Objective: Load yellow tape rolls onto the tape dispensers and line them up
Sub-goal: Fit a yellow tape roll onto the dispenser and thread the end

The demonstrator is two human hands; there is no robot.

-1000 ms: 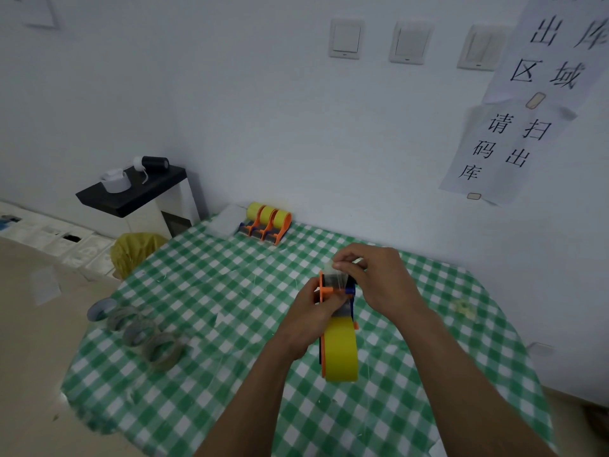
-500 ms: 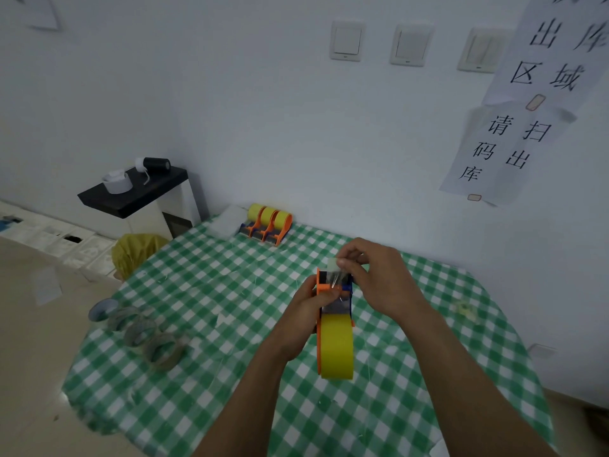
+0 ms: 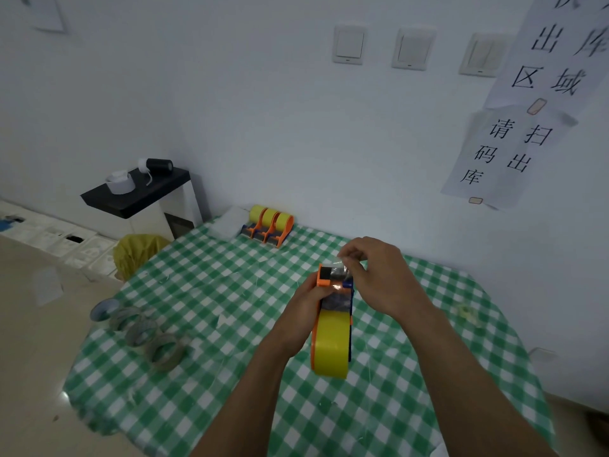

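- The left hand [image 3: 308, 303] grips the orange tape dispenser [image 3: 333, 319] by its side, held above the middle of the checked counter [image 3: 204, 291].
- The right hand [image 3: 379, 275] pinches the thin, sticky tape end [image 3: 341, 263] at the cutter.
- The mounted yellow tape roll [image 3: 330, 344] looks light and rigid; the film likely creases easily.
- Three loaded dispensers [image 3: 268, 225] stand in a row at the counter's far edge.

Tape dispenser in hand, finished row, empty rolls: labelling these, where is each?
Tape dispenser [image 3: 330, 344], head view, yellow roll face.
Finished row [image 3: 268, 225], head view, middle dispenser.
Empty rolls [image 3: 140, 333], head view, a middle ring.
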